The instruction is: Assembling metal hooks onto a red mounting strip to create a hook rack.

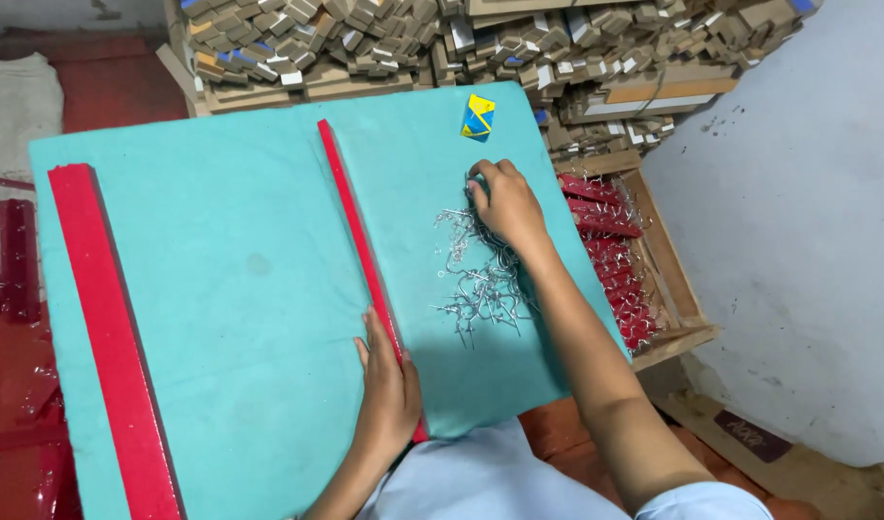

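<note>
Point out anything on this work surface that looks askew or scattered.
The small metal hooks lie in a loose tangle on the teal cloth, under the right hand. The thin red strip runs slanted, pressed by the left hand.

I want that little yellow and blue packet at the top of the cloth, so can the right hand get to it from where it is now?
Probably yes. The right hand rests on the metal hooks, just below the yellow and blue packet, with only bare teal cloth between them.
</note>
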